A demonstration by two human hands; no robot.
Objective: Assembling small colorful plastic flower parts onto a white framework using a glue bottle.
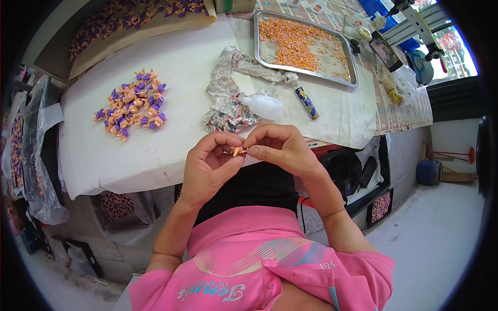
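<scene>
Above the table's front edge, my left hand (pixel 211 161) pinches a small peach-coloured plastic figure part (pixel 236 151) between thumb and fingers. My right hand (pixel 280 149) meets it from the other side, thumb and forefinger closed on a tiny orange-and-white piece (pixel 245 152) that touches or nearly touches the peach part. The fingertips hide much of both. Left of my hands lies a loose pile of peach-and-purple figure parts (pixel 134 106) on the white table cover (pixel 181 67). Beyond the right hand stands a metal tray (pixel 355 78) with many small orange pieces.
A crumpled floral cloth (pixel 223 90) and a white rounded object (pixel 265 107) lie just beyond my hands. A dark blue patterned tube (pixel 307 102) is to their right. At the far left a box (pixel 44 57) holds more peach-and-purple parts. A phone (pixel 385 51) sits on a stand at the far right.
</scene>
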